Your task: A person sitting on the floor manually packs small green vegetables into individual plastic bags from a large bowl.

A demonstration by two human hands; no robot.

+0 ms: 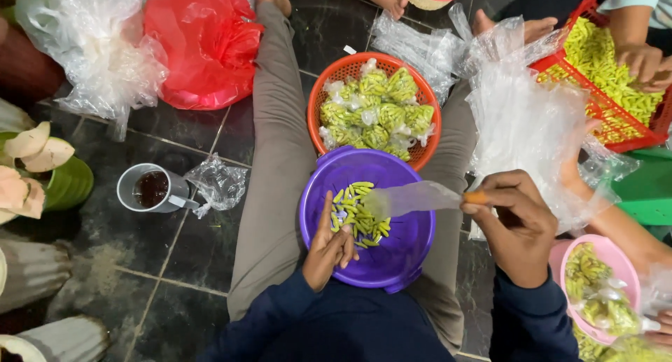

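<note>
A purple bowl point(392, 257) rests in my lap with a small heap of green chillies point(358, 215) inside. My left hand point(329, 246) lies in the bowl with its fingers on the chillies. My right hand point(514, 218) holds the mouth of a small clear plastic bag point(406, 197) stretched sideways over the bowl, its closed end near the chillies. Just beyond stands an orange basket point(336, 75) filled with tied bags of chillies point(374, 110).
Another person's hands point(640, 57) work in a red crate of chillies point(598, 61) at top right. A pink bowl with bagged chillies point(598, 292) sits at right. A grey mug of dark drink point(150, 188), a red bag point(203, 43) and clear bags point(91, 40) lie on the dark tiles at left.
</note>
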